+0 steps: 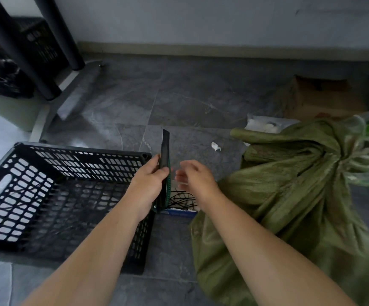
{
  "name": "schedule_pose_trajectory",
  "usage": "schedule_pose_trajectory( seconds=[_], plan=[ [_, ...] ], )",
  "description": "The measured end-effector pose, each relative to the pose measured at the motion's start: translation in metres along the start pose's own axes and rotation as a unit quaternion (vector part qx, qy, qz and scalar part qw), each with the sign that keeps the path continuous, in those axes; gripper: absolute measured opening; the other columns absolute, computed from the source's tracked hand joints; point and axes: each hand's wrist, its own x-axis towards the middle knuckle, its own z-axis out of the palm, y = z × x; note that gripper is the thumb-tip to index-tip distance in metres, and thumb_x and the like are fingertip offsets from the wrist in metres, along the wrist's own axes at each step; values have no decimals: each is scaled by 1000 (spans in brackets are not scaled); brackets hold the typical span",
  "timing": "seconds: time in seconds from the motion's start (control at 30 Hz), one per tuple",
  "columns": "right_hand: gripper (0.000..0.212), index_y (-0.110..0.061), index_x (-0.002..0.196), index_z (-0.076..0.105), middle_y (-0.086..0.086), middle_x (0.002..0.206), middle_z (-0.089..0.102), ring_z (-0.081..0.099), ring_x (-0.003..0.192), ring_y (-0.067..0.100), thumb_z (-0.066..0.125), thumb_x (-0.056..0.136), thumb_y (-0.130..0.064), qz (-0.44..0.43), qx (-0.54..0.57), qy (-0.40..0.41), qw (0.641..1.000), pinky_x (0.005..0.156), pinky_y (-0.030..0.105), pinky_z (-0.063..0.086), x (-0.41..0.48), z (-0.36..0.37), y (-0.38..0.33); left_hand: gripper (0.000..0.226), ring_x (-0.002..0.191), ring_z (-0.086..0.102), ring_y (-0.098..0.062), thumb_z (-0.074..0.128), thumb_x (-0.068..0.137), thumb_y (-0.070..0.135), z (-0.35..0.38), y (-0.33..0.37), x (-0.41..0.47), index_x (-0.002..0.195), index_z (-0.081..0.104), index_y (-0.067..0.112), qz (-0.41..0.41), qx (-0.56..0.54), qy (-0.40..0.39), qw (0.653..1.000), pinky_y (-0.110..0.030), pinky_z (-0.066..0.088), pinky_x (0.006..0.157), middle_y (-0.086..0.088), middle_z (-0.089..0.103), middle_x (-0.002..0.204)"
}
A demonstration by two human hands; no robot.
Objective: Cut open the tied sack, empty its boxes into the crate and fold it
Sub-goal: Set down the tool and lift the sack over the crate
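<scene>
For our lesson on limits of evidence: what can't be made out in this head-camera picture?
Head view:
Boxes inside the green woven sack: hidden by its tied fabric.
Right hand: fingers motion-blurred, grip unclear.
Black-and-green utility knife in the left hand: blade too dark to judge.
Sack's right side: cut off by frame edge.

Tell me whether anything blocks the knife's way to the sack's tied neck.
Only the open right hand, just beside the knife the left hand grips, toward the sack. Beyond it nothing visible blocks the tied neck.

1 crate (80, 149), 1 sack (289, 195), 1 knife (165, 146)
</scene>
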Motion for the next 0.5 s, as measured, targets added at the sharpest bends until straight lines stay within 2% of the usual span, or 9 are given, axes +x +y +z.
schedule_pose_trajectory(
  seconds=[0.07,0.13,0.23,0.3,0.4,0.5],
  plan=[
    [19,-18,97,67,5,88,68,64,82,19,49,102,-24,-24,48,-18,998,69,34,54,-18,-12,-23,39,113,63,-13,54,98,15,6,7,-7,135,55,27,38,-7,-1,999,-35,45,104,4,69,122],
    [19,-14,99,68,5,86,66,62,80,19,52,101,-24,-49,65,-39,996,69,34,54,-37,-23,-43,39,112,63,-13,56,97,11,14,16,-16,133,54,26,69,6,3,998,-36,45,105,4,69,119],
    [13,-13,94,68,9,88,65,61,83,24,57,99,-20,-69,40,-54,995,77,43,57,-60,-37,-65,23,103,67,-13,66,91,16,29,32,-31,112,61,25,102,24,-2,995,-40,51,98,2,72,108],
    [11,-12,97,68,9,90,66,64,83,23,59,98,-17,-87,25,-42,995,73,39,58,-71,-47,-77,19,96,68,-14,72,87,22,39,42,-42,102,64,29,125,36,3,991,-35,54,89,3,72,100],
    [9,-10,98,66,12,94,67,66,85,24,58,98,-14,-107,29,-22,994,71,34,56,-82,-62,-94,16,91,68,-18,71,89,22,54,58,-57,102,67,30,163,16,-7,986,-31,52,80,2,70,92],
    [10,-10,96,65,14,92,67,64,81,25,56,99,-11,-127,41,-8,991,66,31,55,-91,-75,-108,22,87,69,-9,64,93,14,69,71,-69,101,69,34,189,-2,-19,982,-22,49,75,9,72,87]
  ],
)
